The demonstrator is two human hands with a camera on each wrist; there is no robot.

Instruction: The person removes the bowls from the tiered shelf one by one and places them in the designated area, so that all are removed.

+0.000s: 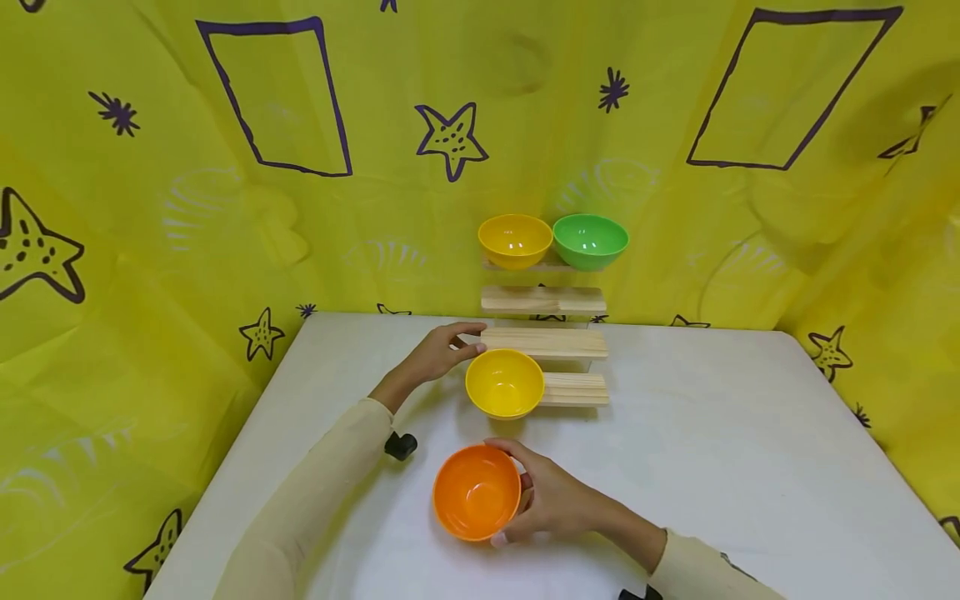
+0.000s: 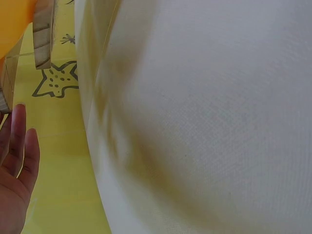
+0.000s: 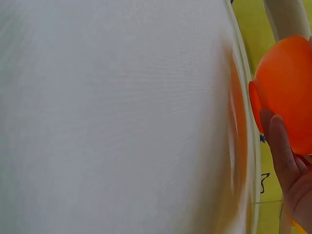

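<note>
My right hand (image 1: 558, 496) grips an orange bowl (image 1: 477, 493) by its right side, thumb toward the near edge and fingers round the far side. In the right wrist view the bowl (image 3: 287, 92) hangs a little above the white table, its base ring showing. Farther back, my left hand (image 1: 444, 352) holds the left end of a plank (image 1: 543, 342) on the stepped wooden rack between thumb and fingers. A yellow bowl (image 1: 505, 384) sits on the rack's lowest step, just in front of that hand. In the left wrist view some fingers (image 2: 30, 161) extend beside the rack.
On the top step stand a yellow-orange bowl (image 1: 515, 242) and, touching it on the right, a green bowl (image 1: 590, 242). Another plank (image 1: 543, 299) lies below them. The white table (image 1: 712, 467) is bordered by a yellow patterned curtain (image 1: 390, 208) behind and at both sides.
</note>
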